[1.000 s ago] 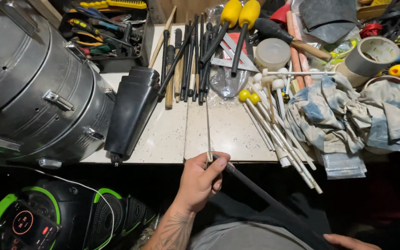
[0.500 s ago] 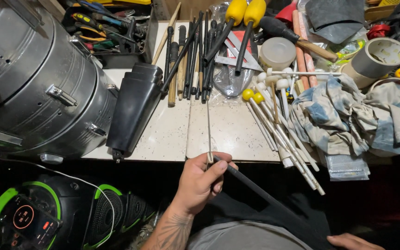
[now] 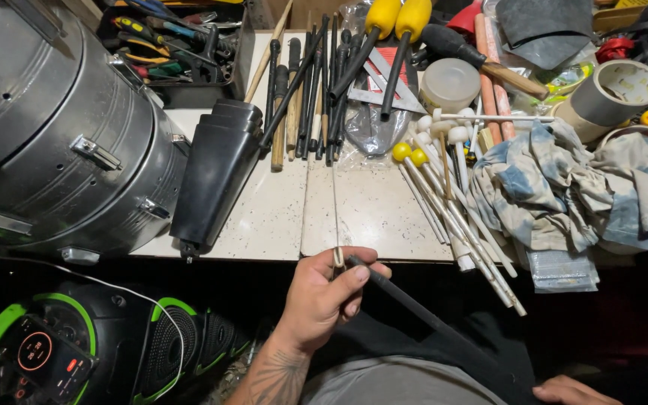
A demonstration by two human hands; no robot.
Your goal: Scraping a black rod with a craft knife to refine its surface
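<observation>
Little has shifted since a moment ago: my left hand keeps its pinch on the slim dark stick, just drawn a touch nearer the white speckled tabletop's near edge. Far left of that hand sits the big dented metal drum, lying on its side so it takes the whole corner. Below it, left of my wrist, rests the black-and-green round speaker. Up and left of my knuckles stands the black tapered cowbell, wide end away from me. Straight ahead is bare tabletop, the only open room. My fingers close round the stick near its pale tip, and it slopes down to the right across my lap. My right hand rests low right, only partly visible; I cannot tell its grasp. Right of the stick's tip, white-shafted mallets fan out beside a crumpled blue-grey rag.
</observation>
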